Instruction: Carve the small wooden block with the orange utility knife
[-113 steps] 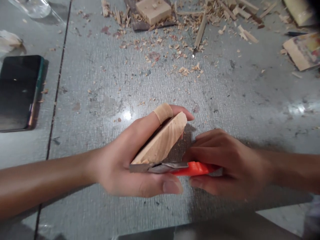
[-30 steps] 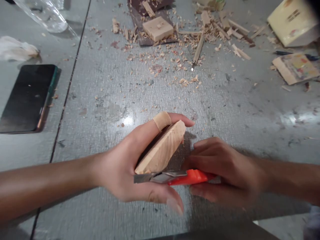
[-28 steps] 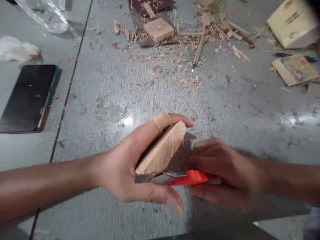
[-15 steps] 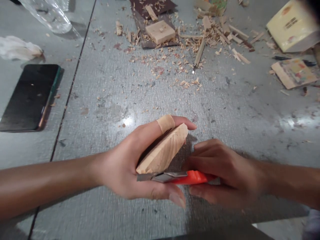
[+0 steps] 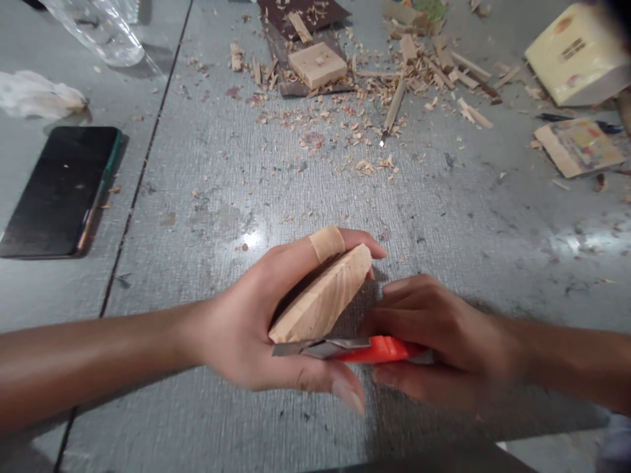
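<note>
Pale wood block (image 5: 323, 295) is just below centre, tilted, top end toward 1 o'clock, bottom end toward 7. Clock is taken from the block. Left hand (image 5: 246, 312) has it, half curled: index finger with a plaster (image 5: 327, 244) runs along the far side, thumb stretched loose at 6, other fingers mostly hidden. Right hand (image 5: 444, 335) at 4 is closed round the red knife (image 5: 352, 348), handle between thumb and folded fingers. Blade points to 9, across the block's bottom end. Looks like contact; can't tell how deep, or which way the edge faces

To do this well, I'd say: short, light strokes, thin slices, low blade angle, follow the grain stripes on the near face. Main risk is the left thumb, right under the blade; tuck it clear, and the web too, since the tip overlaps it. Brace the block on the table (image 5: 197, 420) if possible, firm the grip first. Shavings (image 5: 367, 164) at 1, phone (image 5: 62, 190) near 10, both well apart from the cut
</note>
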{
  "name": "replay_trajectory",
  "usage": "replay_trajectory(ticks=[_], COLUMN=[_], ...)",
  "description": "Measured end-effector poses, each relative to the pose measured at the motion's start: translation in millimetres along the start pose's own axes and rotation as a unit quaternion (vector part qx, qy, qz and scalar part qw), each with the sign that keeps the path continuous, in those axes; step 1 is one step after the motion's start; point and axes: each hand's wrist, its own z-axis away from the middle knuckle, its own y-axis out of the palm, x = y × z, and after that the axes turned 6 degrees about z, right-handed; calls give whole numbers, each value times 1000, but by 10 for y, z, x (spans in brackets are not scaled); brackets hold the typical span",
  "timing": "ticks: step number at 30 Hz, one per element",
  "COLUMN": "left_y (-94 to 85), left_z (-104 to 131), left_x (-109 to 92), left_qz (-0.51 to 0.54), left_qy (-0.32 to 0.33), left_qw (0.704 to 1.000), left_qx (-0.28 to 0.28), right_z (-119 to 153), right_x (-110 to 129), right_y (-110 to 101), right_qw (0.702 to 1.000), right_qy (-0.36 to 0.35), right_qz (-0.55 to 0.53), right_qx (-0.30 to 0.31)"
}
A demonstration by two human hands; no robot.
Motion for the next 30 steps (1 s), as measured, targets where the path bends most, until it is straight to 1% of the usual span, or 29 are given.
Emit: replay_trajectory(ticks=[2,4,7,13,18,23,27,30], left_y=[17,40,62,47,28,28,36,36], left_z=[-11,-23,-28,-17,-23,-37,-36,-41], left_x=[26,55,63,-16,-8,23,-5,-56], left_qz=[65,116,146,136,118,118,120,97], left_qy=[19,17,3,-40,-30,-15,-8,-30], left_qw=[998,993,989,990,992,993,992,994], left_qx=[6,12,9,11,22,12,25,29], right_z=[-10,-14,-10,-1,2,12,9,12], right_x=[9,18,26,20,29,27,-6,-18], right_y=[-2,-2,1,-2,-2,6,16,29], right_qw=[1000,1000,1000,1000,1000,1000,1000,999], right_qy=[2,6,12,16,15,14,10,-1], right_qz=[6,14,21,21,25,14,6,15], right_qx=[-3,-2,-1,0,3,-2,-9,-28])
